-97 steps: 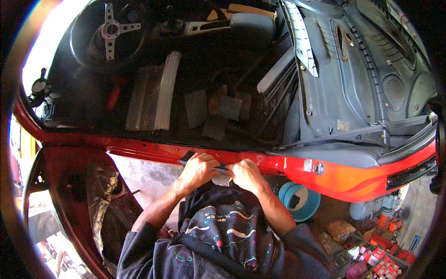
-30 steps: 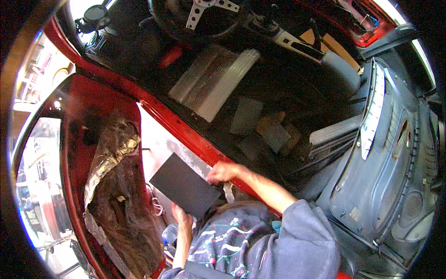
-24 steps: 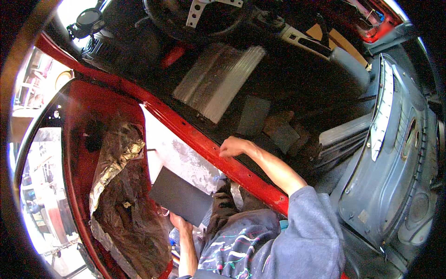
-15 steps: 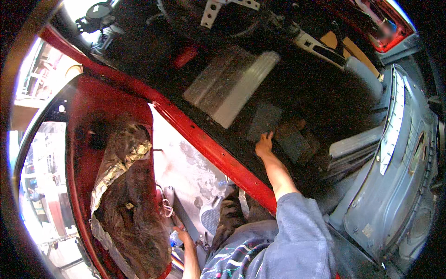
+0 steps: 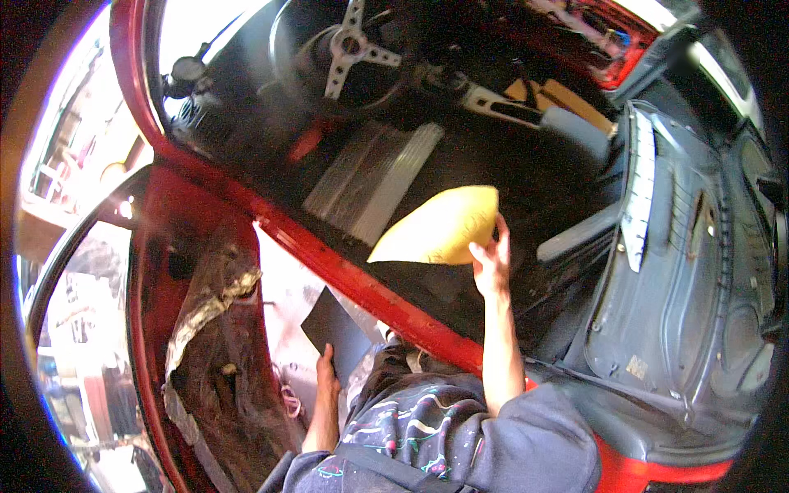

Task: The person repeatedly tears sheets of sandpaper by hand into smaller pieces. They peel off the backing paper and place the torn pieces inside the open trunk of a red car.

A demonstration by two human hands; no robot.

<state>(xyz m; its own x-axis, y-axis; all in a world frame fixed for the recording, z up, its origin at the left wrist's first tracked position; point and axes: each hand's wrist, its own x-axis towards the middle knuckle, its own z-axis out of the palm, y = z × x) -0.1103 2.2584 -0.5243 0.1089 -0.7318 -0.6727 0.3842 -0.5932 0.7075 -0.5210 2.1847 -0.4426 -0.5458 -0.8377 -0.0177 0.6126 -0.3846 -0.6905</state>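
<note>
My right hand [image 5: 492,261] is raised over the car's floor, pinching one end of a yellow sheet [image 5: 440,226], which bows along its length and has faint print; it looks like sandpaper seen from its back. Lower down, outside the red door sill [image 5: 353,283], my left hand [image 5: 327,374] grips a dark grey sheet [image 5: 337,329] by its lower edge. That sheet looks like sandpaper too. My left thumb shows, while its other fingers are hidden.
The open red door [image 5: 181,205] with torn dark lining stands at left. Inside are a steering wheel [image 5: 349,45], a ribbed silvery mat [image 5: 374,181] and a centre console [image 5: 501,105]. A grey trim panel [image 5: 657,304] leans at right.
My right hand has come up from the car floor with the yellow sheet. My left hand has risen and now shows the dark sheet. The view has shifted.
</note>
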